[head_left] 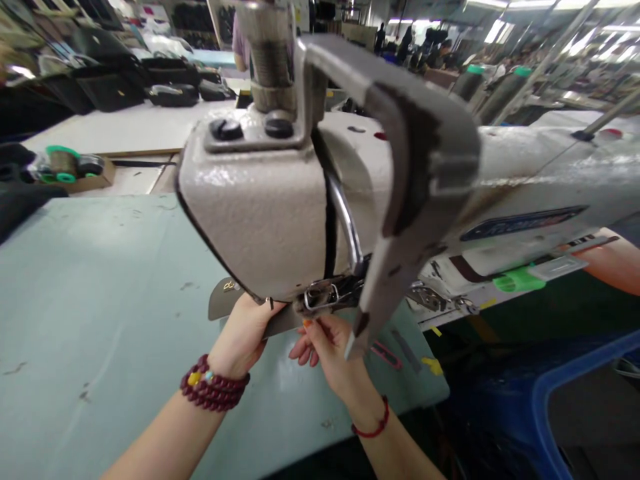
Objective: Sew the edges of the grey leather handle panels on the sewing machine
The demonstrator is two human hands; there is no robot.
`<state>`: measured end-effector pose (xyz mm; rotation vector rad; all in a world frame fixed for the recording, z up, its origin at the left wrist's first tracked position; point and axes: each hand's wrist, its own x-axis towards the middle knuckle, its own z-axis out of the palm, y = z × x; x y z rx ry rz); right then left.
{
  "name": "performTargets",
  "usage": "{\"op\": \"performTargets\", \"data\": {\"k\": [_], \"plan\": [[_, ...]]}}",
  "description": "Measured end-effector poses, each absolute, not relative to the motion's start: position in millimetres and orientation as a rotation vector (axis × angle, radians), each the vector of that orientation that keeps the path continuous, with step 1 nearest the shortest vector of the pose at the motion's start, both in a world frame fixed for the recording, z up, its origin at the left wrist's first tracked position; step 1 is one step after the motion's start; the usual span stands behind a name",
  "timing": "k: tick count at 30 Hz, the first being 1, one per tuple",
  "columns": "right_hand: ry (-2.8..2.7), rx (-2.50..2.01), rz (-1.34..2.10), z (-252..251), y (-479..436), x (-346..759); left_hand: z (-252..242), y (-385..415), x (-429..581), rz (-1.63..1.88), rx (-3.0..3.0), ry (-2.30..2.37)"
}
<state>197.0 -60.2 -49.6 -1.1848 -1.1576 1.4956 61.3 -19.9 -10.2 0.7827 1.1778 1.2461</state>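
A white industrial sewing machine [255, 207] fills the middle of the head view. Under its head lies a flat grey-brown panel [223, 300], rounded at its left end, with a small gold-coloured emblem on it. My left hand [245, 337], wearing dark red beads at the wrist, grips the panel's near edge, its fingers partly beneath it. Close to the needle area, my right hand [333, 350] has thumb and forefinger pinched together, the other fingers loosely curled. A spot of orange shows at the fingertips; what they hold, if anything, I cannot make out. The machine head hides the needle.
A pink-edged tool [387, 355] lies on the pale green table [100, 300], right of my right hand. A blue bin [545, 400] stands at lower right. Thread spools [65, 163] sit in a box at left. Another person's arm [613, 260] appears at far right.
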Motion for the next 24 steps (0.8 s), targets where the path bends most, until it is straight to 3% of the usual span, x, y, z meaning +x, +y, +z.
{"op": "performTargets", "data": {"k": [10,17,24], "plan": [[-1.205,-1.2,1.491,-48,-64,204,-19,-27,50,1.099,0.871,1.129],[-1.235,-1.207,1.484,-46,-64,205,-40,-25,28,0.604,0.91,1.115],[-1.214,-1.21,1.489,-46,-63,205,-39,-24,31,0.692,0.845,1.021]]}}
